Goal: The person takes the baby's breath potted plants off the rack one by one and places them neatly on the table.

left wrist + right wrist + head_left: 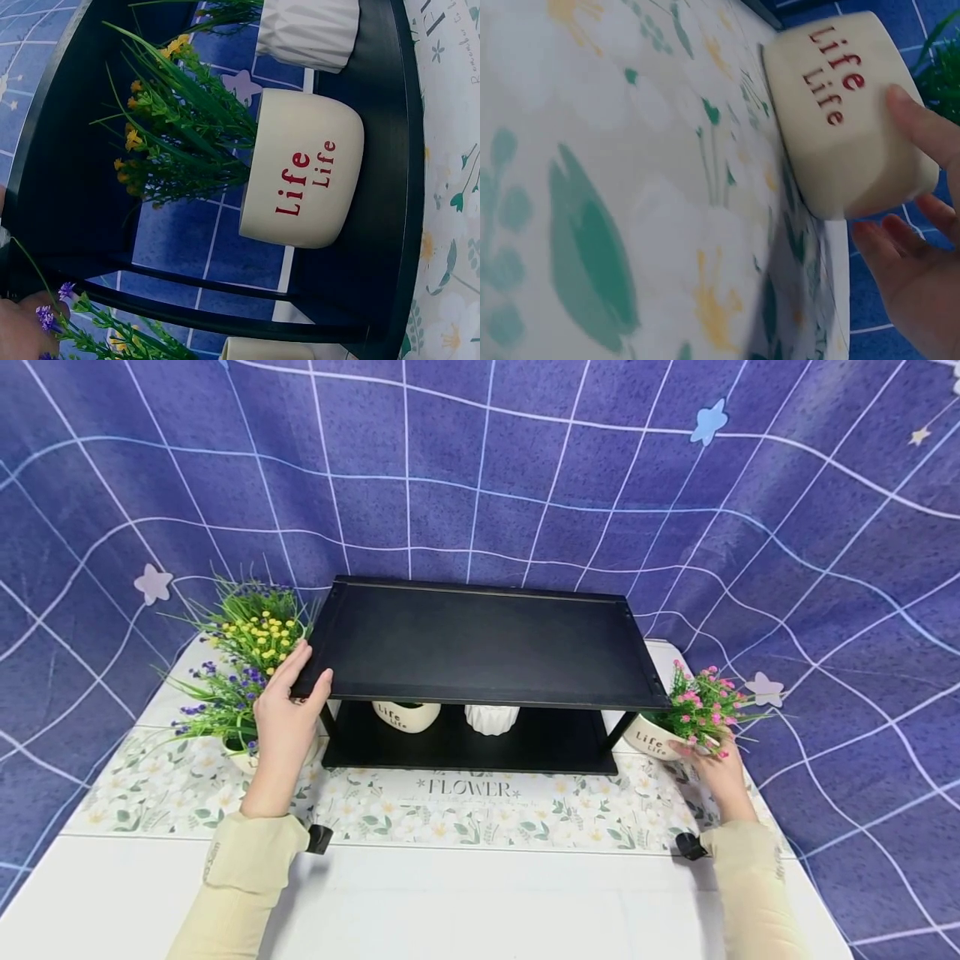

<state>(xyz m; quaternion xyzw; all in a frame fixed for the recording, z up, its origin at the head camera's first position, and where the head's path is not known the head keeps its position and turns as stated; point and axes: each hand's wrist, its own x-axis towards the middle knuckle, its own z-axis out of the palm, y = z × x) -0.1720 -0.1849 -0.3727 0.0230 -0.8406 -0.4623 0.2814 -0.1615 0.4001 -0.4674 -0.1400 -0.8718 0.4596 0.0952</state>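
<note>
My left hand (288, 718) rests on the front left corner of a two-tier black shelf (480, 643), its fingers lying along the side edge and its thumb at the front edge. At the right end, my right hand (720, 768) holds a cream flowerpot (651, 739) of pink flowers (705, 697), printed "Life Life". The right wrist view shows the thumb on the front of the pot (847, 142) and the other fingers round its side. On the lower tier stand a cream "Life" pot (307, 176) with yellow flowers and a ribbed white pot (491, 718).
Left of the shelf stand potted plants with yellow flowers (266, 635) and purple flowers (232, 697). A floral mat (465, 810) marked "FLOWER" lies under the shelf on the white table (480, 902). A blue curtain (480, 468) with white lines hangs behind.
</note>
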